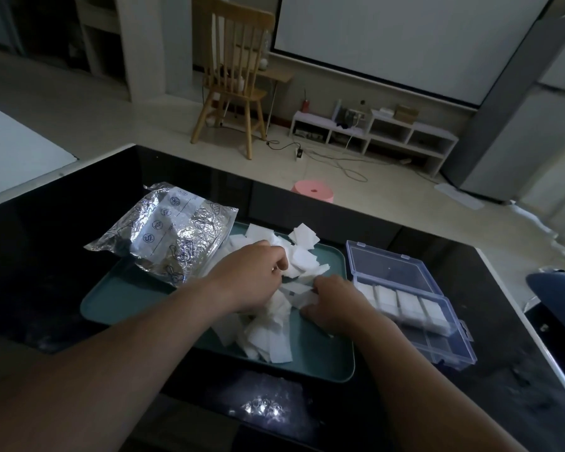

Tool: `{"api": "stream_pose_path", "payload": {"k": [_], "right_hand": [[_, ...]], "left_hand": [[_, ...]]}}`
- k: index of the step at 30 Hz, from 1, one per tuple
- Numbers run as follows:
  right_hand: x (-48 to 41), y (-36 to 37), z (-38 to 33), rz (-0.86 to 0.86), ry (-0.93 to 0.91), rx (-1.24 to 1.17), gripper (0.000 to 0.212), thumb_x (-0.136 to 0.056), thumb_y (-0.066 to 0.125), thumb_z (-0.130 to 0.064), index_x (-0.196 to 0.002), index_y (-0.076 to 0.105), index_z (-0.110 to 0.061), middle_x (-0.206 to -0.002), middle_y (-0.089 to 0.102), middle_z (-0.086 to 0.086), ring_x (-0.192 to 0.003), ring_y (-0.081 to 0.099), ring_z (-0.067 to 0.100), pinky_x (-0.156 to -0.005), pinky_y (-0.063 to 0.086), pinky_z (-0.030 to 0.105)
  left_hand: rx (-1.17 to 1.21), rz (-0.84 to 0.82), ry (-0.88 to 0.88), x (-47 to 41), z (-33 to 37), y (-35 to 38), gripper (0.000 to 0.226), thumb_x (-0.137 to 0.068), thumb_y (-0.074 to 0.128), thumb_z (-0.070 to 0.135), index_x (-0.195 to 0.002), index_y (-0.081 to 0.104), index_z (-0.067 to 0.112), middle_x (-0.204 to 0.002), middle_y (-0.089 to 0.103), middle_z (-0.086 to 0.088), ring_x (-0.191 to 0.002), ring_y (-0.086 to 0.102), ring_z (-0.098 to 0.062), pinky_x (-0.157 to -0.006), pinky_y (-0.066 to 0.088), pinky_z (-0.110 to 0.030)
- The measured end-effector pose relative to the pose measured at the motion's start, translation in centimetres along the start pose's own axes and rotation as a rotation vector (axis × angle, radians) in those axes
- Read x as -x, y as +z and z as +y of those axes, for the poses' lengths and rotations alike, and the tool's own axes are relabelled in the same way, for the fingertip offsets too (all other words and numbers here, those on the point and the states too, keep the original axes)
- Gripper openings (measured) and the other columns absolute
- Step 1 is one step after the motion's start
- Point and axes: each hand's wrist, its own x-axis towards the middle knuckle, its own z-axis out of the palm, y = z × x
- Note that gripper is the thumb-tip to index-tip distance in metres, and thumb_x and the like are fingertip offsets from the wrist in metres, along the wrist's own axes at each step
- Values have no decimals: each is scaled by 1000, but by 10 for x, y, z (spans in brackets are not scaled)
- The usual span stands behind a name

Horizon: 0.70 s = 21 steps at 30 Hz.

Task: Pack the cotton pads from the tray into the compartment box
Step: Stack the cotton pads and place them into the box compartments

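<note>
While both our hands work in the heap of pads on the tray, our left hand lies toward the tray's far edge, fingers curled in and gripping a few pads at the top of the heap. Our right hand sits just beside it, nearer the tray's right edge, knuckles up and fingers bent down onto pads in the middle of the heap; we cannot tell whether it pinches them or only presses on them. Loose, overlapping pads spread from the tray's far right corner past both hands toward its near edge, some hidden under our palms and wrists. On the table, the box stands just beside the tray's right edge, apart from our right hand, its clear lid thrown open toward the table's far edge. We see four white stacks of pads side by side in the box's far row of compartments. Our right hand and forearm lie between the heap and the box. A crumpled foil bag lies over the tray's far left corner, partly on the table, its right end reaching the heap near our left hand. Beyond the table's far edge a pink stool stands on the floor, and a wooden chair stands farther off.
</note>
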Motion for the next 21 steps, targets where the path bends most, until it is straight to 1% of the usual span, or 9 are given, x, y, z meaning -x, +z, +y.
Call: {"api": "stream_pose_path", "payload": {"k": [2, 4, 5, 8, 10, 12, 15, 18, 21], "right_hand": [[3, 0, 0, 6, 5, -51, 38, -94, 66, -44, -125, 59, -23, -120, 62, 1, -107, 61, 23, -90, 53, 38], [4, -1, 1, 22, 8, -97, 18, -99, 60, -36, -113, 61, -24, -107, 62, -3, -97, 60, 20, -83, 50, 36], [5, -2, 2, 36, 9, -116, 12, -100, 59, -33, -107, 63, -24, -100, 62, -4, -93, 60, 19, -80, 50, 35], [5, -11, 5, 80, 27, -246, 13, -101, 63, -32, -98, 70, -22, -88, 66, -4, -86, 64, 17, -75, 52, 33], [6, -19, 9, 66, 42, -348, 11, -99, 67, -30, -97, 73, -20, -88, 69, -4, -85, 67, 16, -77, 56, 32], [10, -24, 11, 4, 40, -346, 10, -97, 71, -27, -101, 74, -19, -91, 72, -2, -86, 69, 16, -81, 57, 33], [14, -19, 12, -88, 69, -213, 18, -92, 74, -25, -106, 74, -13, -97, 74, 3, -88, 72, 20, -83, 62, 35], [13, -7, 12, -131, 101, -57, 27, -90, 72, -27, -110, 70, -9, -96, 69, 5, -90, 70, 22, -80, 62, 34], [14, -3, 10, -125, 123, 0, 30, -91, 73, -26, -115, 64, -11, -110, 68, 7, -100, 67, 24, -87, 59, 36]], "left_hand": [[-4, 4, 0, 0, 1, 2, 21, -99, 49, 21, -111, 65, 27, -117, 57, 9, -93, 55, -12, -81, 45, -32], [-10, 6, 7, 1, 2, 4, 20, -99, 50, 22, -110, 65, 28, -117, 57, 10, -93, 55, -11, -79, 45, -31], [-13, 3, 12, 1, 2, 5, 20, -99, 50, 23, -110, 65, 28, -118, 58, 10, -95, 56, -11, -80, 46, -32], [-28, -1, 20, 2, 3, 6, 20, -100, 50, 23, -111, 66, 27, -119, 58, 9, -99, 57, -12, -81, 47, -32], [-36, 5, 27, 2, 4, 6, 21, -99, 50, 23, -112, 66, 27, -121, 58, 8, -101, 58, -13, -84, 49, -34], [-33, 9, 27, 0, 5, 6, 21, -99, 50, 24, -113, 66, 27, -122, 59, 8, -103, 58, -13, -86, 50, -36], [-31, -5, 22, 0, 10, 7, 22, -99, 49, 23, -113, 66, 27, -122, 58, 6, -104, 57, -16, -87, 50, -36], [-32, -14, 28, 1, 13, 9, 22, -98, 49, 24, -113, 66, 27, -123, 59, 6, -105, 57, -16, -90, 51, -39], [-27, -15, 20, 3, 13, 8, 22, -98, 49, 25, -112, 66, 28, -122, 58, 8, -105, 58, -17, -91, 51, -41]]}}
